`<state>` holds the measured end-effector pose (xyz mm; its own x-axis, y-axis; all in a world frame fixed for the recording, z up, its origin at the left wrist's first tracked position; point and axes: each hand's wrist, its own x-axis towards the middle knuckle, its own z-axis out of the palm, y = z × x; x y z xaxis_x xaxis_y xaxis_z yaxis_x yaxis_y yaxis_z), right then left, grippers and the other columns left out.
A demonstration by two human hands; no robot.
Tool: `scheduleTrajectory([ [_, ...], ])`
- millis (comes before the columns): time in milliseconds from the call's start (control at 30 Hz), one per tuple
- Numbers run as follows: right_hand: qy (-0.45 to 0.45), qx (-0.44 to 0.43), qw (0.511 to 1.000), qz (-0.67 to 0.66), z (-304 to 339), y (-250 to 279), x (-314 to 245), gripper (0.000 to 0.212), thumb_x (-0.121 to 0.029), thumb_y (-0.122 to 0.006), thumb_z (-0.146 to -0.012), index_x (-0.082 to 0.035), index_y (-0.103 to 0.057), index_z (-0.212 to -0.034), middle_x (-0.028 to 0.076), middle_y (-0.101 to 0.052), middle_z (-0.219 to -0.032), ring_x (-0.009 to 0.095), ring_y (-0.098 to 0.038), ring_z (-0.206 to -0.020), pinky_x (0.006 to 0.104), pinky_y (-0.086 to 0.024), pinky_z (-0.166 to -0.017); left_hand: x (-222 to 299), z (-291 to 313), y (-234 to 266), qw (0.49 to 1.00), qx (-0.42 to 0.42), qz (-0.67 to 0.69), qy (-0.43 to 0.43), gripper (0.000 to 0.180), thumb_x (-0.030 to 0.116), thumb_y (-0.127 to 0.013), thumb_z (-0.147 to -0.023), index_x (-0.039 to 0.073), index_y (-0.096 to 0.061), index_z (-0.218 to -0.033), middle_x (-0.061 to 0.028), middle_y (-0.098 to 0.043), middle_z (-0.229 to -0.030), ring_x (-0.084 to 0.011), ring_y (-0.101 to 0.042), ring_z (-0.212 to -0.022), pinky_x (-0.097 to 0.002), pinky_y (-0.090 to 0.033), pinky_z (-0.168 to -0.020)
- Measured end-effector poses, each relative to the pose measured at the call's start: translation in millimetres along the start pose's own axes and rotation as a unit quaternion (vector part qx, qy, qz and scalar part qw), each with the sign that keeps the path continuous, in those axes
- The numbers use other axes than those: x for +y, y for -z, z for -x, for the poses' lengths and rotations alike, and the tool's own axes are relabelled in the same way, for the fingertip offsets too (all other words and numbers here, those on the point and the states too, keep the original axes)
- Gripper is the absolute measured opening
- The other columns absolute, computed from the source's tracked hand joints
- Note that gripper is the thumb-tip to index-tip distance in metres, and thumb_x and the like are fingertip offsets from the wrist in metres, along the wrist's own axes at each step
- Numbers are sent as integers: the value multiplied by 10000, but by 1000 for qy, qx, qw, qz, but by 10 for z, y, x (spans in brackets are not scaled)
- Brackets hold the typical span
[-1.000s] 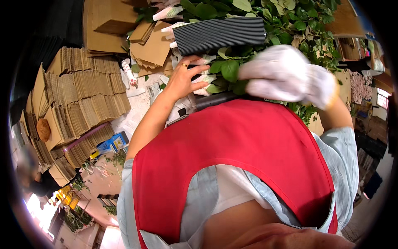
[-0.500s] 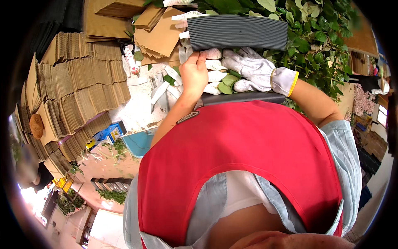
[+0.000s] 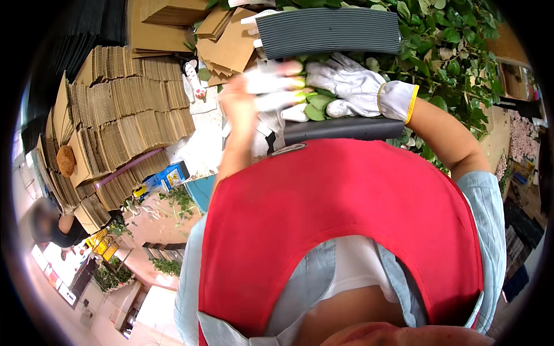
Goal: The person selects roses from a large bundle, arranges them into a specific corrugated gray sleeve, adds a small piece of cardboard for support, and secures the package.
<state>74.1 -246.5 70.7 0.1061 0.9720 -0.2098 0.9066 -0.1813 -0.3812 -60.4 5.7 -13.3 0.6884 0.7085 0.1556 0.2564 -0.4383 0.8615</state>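
Two hands work side by side: the gloved right hand (image 3: pixel 349 86) spreads its thumb wide of its fingers over green leaves (image 3: pixel 317 104), perhaps to steady them between a ribbed grey block (image 3: pixel 329 32) and a smooth dark bar (image 3: pixel 346 130); the bare left hand (image 3: pixel 238 102) is blurred beside white sleeves (image 3: pixel 295 113) at the leaves' left end, its grip impossible to tell

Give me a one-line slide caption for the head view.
Bare left hand, motion-blurred, at white mesh sleeves; gloved right hand on green leaves near a ribbed dark-grey pad.
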Motion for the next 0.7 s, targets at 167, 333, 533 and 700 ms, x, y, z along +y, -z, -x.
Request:
scheduleTrajectory([
  [167, -46, 2, 998, 30, 78, -26, -18, 665, -298, -477, -842, -111, -291, -1454, 163, -198, -1543, 349, -250, -1403, 493, -142, -1174, 70, -262, 1359, 865, -172, -427, -199, 286, 286, -653, -877, 36, -700, -1009, -185, -677, -954, -297, -650, -861, -402, -506, -798],
  [333, -50, -7, 997, 51, 86, 18, -15, 680, -251, -531, -823, -101, -304, -1446, 166, -242, -1530, 336, -274, -1399, 459, -146, -1182, 813, 122, 649, 881, -456, -28, 119, 299, 202, -702, -850, 32, -689, -1095, -125, -710, -905, -175, -648, -783, -295, -508, -737],
  [533, -70, -27, 996, 50, 165, 1, 0, 686, -274, -545, -830, -84, -302, -1443, 183, -262, -1517, 341, -279, -1396, 456, -155, -1179, 712, 327, 259, 899, -406, 139, 90, 193, 110, -689, -855, 15, -717, -1022, -110, -711, -867, -115, -623, -749, -246, -489, -691],
  [700, -75, -24, 996, 46, 165, -38, -6, 694, -293, -556, -836, -69, -300, -1440, 197, -279, -1507, 345, -283, -1395, 455, -163, -1177, 631, 305, 418, 925, -361, 118, 19, 151, 52, -649, -859, 10, -723, -983, -86, -693, -842, -119, -594, -732, -243, -477, -676],
])
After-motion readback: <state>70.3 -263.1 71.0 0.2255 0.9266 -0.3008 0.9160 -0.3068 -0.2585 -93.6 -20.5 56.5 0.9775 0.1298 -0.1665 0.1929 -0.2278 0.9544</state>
